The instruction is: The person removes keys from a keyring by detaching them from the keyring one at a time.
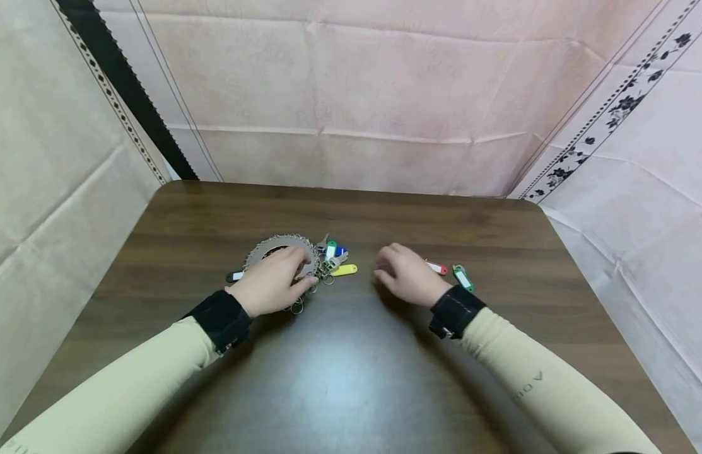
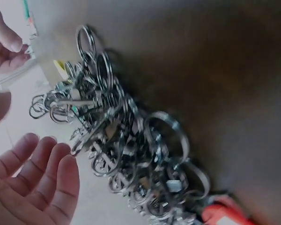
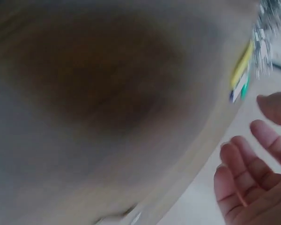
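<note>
My left hand [image 1: 271, 284] hovers over a round grey ring plate [image 1: 267, 247], its fingers loosely bent. Many metal key rings [image 2: 105, 161] hang around the plate's rim; whether a fingertip touches them I cannot tell. At its right side lie keys with a yellow key tag [image 1: 344, 270], a green key tag [image 1: 331, 250] and a blue key tag [image 1: 342, 251]. A black key tag [image 1: 234, 276] shows at its left. My right hand [image 1: 407, 274] is above the table to the right, fingers relaxed, holding nothing, as the right wrist view also shows.
Beyond the right hand, a red key tag [image 1: 436, 267] and another green key tag [image 1: 462, 277] lie on the brown wooden table [image 1: 339, 378]. White patterned cloth [image 1: 396, 94] hangs behind and at both sides of the table.
</note>
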`<action>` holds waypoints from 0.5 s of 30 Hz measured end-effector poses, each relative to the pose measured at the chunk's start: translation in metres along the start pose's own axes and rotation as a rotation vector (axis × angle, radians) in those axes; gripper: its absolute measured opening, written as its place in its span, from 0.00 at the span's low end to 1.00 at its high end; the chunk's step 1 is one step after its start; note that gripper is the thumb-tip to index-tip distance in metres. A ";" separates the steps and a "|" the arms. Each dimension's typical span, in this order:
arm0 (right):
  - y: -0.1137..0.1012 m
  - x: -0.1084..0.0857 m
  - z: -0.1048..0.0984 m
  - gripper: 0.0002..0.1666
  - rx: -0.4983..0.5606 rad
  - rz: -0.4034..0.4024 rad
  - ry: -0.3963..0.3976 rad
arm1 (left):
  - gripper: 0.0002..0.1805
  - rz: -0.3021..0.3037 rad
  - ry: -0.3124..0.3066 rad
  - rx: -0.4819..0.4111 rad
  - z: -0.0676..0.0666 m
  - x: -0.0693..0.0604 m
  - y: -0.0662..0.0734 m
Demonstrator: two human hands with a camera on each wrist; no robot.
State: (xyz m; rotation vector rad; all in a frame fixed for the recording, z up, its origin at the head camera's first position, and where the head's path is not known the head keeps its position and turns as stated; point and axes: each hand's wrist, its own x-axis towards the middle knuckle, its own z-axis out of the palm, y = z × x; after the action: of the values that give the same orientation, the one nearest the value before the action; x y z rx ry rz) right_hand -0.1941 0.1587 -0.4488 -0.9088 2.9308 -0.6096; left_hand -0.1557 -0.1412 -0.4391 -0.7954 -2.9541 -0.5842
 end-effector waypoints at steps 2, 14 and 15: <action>-0.014 0.012 0.006 0.16 -0.019 -0.061 -0.040 | 0.25 0.026 -0.014 0.056 0.001 0.006 0.003; -0.046 0.048 0.034 0.22 -0.051 -0.190 -0.120 | 0.27 0.027 -0.112 0.098 0.007 0.014 0.013; -0.046 0.047 0.035 0.22 -0.053 -0.190 -0.120 | 0.27 0.024 -0.116 0.089 0.007 0.013 0.013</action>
State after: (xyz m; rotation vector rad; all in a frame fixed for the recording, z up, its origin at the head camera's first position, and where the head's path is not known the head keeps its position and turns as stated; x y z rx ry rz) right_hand -0.2043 0.0856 -0.4595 -1.1949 2.7872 -0.4672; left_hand -0.1601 -0.1217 -0.4394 -0.8829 -3.0445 -0.4162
